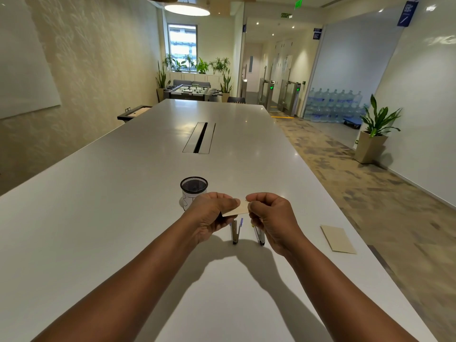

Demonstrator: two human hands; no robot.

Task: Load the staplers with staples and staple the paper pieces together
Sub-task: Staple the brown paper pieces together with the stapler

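Observation:
A small tan paper piece is held between both hands just above the white table. My left hand pinches its left end and my right hand pinches its right end. Under the hands two small staplers lie on the table, pointing away from me: the left stapler and the right stapler, each partly hidden by my fingers. A second tan paper piece lies flat on the table to the right, near the edge.
A black mesh cup with a white paper label stands just beyond my left hand. A cable slot runs along the table's middle. The table's right edge drops to a carpeted walkway with a potted plant.

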